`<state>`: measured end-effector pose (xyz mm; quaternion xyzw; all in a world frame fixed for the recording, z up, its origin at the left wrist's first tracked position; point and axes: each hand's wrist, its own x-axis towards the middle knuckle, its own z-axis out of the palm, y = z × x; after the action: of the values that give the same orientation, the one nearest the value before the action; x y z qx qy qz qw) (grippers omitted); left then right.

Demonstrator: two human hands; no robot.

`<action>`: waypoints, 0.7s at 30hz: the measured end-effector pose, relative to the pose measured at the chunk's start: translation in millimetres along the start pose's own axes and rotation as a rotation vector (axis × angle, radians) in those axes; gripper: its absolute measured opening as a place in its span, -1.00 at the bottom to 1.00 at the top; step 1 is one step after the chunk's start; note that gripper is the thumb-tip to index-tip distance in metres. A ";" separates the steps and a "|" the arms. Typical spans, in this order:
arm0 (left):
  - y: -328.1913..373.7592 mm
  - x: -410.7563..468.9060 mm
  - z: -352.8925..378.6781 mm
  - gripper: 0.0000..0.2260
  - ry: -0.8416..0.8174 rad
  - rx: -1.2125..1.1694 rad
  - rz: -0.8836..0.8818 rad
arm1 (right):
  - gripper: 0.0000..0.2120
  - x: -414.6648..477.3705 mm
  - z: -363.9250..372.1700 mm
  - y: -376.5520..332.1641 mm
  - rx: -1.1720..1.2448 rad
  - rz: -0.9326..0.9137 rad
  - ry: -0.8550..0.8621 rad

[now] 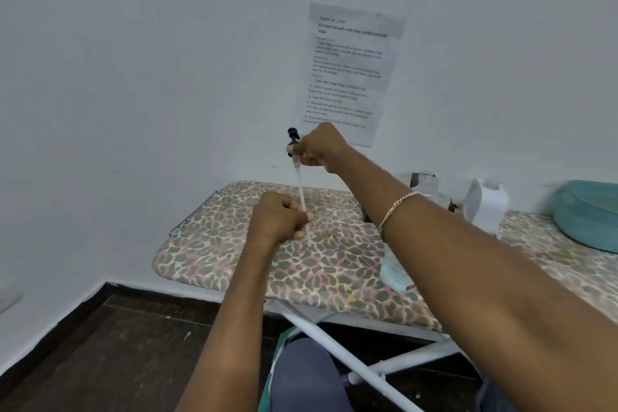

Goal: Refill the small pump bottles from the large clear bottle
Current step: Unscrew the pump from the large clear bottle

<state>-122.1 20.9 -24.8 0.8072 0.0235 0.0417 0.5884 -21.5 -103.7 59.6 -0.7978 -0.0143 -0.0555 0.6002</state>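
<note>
Black plastic pump head (pixel 292 138) with its clear dip tube (pixel 301 189) hangs in mid-air at the centre of the frame, out of any bottle, above the left end of the patterned ironing board (pixel 234 261). The right hand (pixel 317 150) grips it with curled fingers just under the head. The left hand (pixel 281 221), also curled, pinches the tube lower down, and the tube's tip pokes out below that fist.

Two hands pulling on one thin tube is the main risk. A tug or twist could slide the tube out of the head or kink it, and the pump would then draw poorly. Any liquid left on the tube could drip onto the fabric cover (which looks likely to soak it up).

Right of centre, partly hidden behind the right forearm, stands a clear bottle (pixel 429 181), probably the supply one. A white container (pixel 485 207) and a teal dish (pixel 588 214) sit further right. A careless swing of that forearm could tip the bottle. I cannot make out the small bottles here.
</note>
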 end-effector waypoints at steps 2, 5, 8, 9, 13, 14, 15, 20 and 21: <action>-9.8 5.9 0.0 -0.83 -0.008 0.037 -0.064 | -0.80 9.5 12.1 17.8 -0.010 0.059 0.001; -27.6 16.3 -1.9 -0.92 -0.008 0.105 -0.120 | -0.82 20.5 27.3 43.1 -0.030 0.136 -0.004; -40.4 19.9 -3.2 -0.91 0.009 0.163 -0.137 | -0.77 26.3 37.1 64.4 -0.052 0.188 0.012; -43.4 19.7 -3.1 -0.92 0.004 0.173 -0.144 | -0.75 27.3 39.5 70.4 -0.058 0.202 0.015; -56.7 24.3 -1.2 -0.87 0.011 0.197 -0.170 | -0.74 28.3 47.9 87.8 -0.059 0.257 0.002; -59.3 25.3 -0.8 -0.87 0.014 0.212 -0.169 | -0.74 29.1 49.8 91.3 -0.072 0.267 0.001; -61.1 25.4 -0.5 -0.88 0.012 0.234 -0.167 | -0.73 29.5 50.7 93.8 -0.092 0.272 0.005; -63.2 25.1 -0.9 -0.84 0.005 0.292 -0.163 | -0.70 27.4 51.6 99.8 -0.170 0.284 0.015; -63.6 25.4 -0.6 -0.83 0.010 0.292 -0.168 | -0.69 27.7 51.9 101.1 -0.179 0.291 0.013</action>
<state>-96.1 43.2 -84.1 0.8792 0.0994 -0.0076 0.4659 18.8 -83.4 -48.3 -0.8413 0.1104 0.0257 0.5285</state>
